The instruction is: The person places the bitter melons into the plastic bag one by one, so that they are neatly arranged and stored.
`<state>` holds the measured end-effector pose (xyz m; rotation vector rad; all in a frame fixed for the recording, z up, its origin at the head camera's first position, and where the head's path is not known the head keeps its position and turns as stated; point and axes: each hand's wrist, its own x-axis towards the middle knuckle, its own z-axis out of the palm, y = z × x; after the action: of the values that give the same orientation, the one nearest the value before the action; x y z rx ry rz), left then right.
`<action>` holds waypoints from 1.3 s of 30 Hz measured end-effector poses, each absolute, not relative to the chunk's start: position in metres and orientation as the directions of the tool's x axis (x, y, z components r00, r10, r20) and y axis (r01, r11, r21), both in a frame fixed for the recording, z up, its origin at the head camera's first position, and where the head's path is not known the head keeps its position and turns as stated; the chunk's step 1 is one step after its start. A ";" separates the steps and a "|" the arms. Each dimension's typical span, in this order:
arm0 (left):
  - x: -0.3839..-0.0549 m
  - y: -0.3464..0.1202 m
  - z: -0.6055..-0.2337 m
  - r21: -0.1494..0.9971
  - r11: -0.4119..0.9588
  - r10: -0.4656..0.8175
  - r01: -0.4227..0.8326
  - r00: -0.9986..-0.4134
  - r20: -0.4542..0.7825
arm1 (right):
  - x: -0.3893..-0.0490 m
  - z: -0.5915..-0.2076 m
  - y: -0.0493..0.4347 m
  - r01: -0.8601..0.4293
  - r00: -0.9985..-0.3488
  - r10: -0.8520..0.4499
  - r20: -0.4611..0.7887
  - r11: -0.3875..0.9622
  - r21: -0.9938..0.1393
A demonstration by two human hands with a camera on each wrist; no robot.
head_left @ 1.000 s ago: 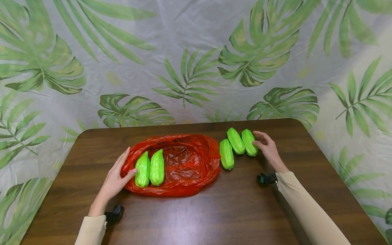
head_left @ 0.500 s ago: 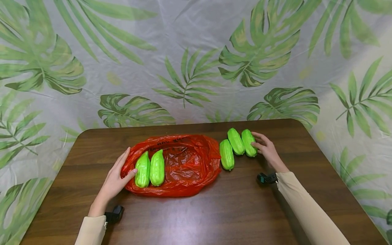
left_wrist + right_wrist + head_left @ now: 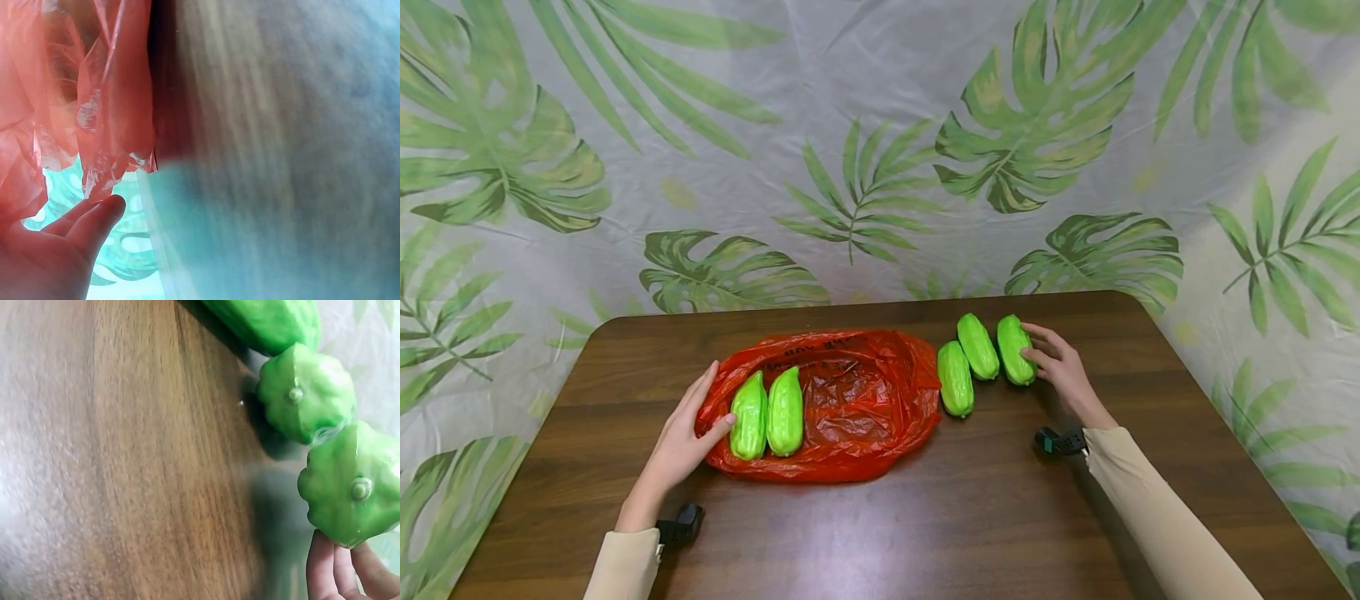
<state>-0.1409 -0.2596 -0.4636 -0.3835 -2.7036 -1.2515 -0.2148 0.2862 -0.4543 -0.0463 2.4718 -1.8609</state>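
**Right hand on outermost gourd; left hand at bag rim**

Edges and room: the brown wooden table [image 3: 985,517] shows a far edge with rounded corners, running close behind the produce. Bare wood extends from the bag toward the person, from the left hand out to the left edge, and from the right hand to the right edge.

Surface and surroundings: the grain carries a glossy light patch near the person. A pale backdrop [image 3: 880,108] printed with green leaves rises behind the table. A red plastic bag [image 3: 850,462] lies mouth up, left of centre, with two ribbed green gourds [image 3: 785,412] side by side in its left part. To its right are a near gourd [image 3: 955,379], a middle gourd [image 3: 977,347] and an outermost gourd [image 3: 1016,351], the near one close against the rim.

Hands: the left hand [image 3: 683,432] is spread wide, fingers extended along the bag's left side, thumb apart over the rim. The right hand [image 3: 1063,371] is narrowed, thumb and fingers gripping the outermost gourd's right side, just beside the middle one. Both wrists emerge from beige sleeves [image 3: 1161,508].
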 end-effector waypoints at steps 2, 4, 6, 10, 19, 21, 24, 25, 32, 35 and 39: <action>-0.141 -0.260 -0.464 0.727 0.624 0.171 0.288 -0.957 0.233 | -0.215 -0.457 0.288 0.001 -0.999 -0.047 -0.015 0.283 -0.959; -0.141 -0.260 -0.464 0.726 0.623 0.172 0.290 -0.957 0.234 | -0.213 -0.456 0.287 -0.005 -0.999 -0.047 -0.009 0.284 -0.959; -0.141 -0.260 -0.464 0.728 0.620 0.174 0.292 -0.956 0.236 | -0.212 -0.454 0.286 -0.012 -0.999 -0.050 -0.002 0.275 -0.961; -0.141 -0.261 -0.464 0.726 0.620 0.174 0.296 -0.955 0.240 | -0.209 -0.448 0.281 -0.030 -0.998 -0.056 0.016 0.256 -0.966; -0.142 -0.261 -0.463 0.725 0.625 0.169 0.289 -0.957 0.236 | -0.204 -0.437 0.268 -0.057 -0.997 -0.070 0.043 0.209 -0.976; -0.142 -0.261 -0.463 0.726 0.624 0.168 0.290 -0.957 0.238 | -0.203 -0.435 0.264 -0.065 -0.996 -0.077 0.051 0.196 -0.979; -0.142 -0.261 -0.462 0.725 0.624 0.165 0.292 -0.956 0.243 | -0.202 -0.431 0.258 -0.072 -0.994 -0.088 0.057 0.176 -0.982; -0.142 -0.261 -0.462 0.724 0.625 0.164 0.291 -0.956 0.244 | -0.202 -0.430 0.256 -0.073 -0.994 -0.091 0.058 0.173 -0.982; -0.139 -0.261 -0.461 0.729 0.624 0.150 0.282 -0.959 0.242 | -0.198 -0.422 0.246 -0.081 -0.991 -0.114 0.064 0.154 -0.985; -0.139 -0.261 -0.461 0.732 0.624 0.145 0.274 -0.961 0.235 | -0.197 -0.420 0.242 -0.084 -0.989 -0.131 0.065 0.147 -0.986; -0.140 -0.261 -0.461 0.733 0.623 0.148 0.273 -0.961 0.232 | -0.195 -0.417 0.236 -0.089 -0.987 -0.148 0.067 0.148 -0.985</action>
<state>-0.1398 -0.2613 -0.4613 -0.3515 -2.6934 -1.2549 -0.1950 0.2359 -0.4172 -0.2422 2.3446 -2.0071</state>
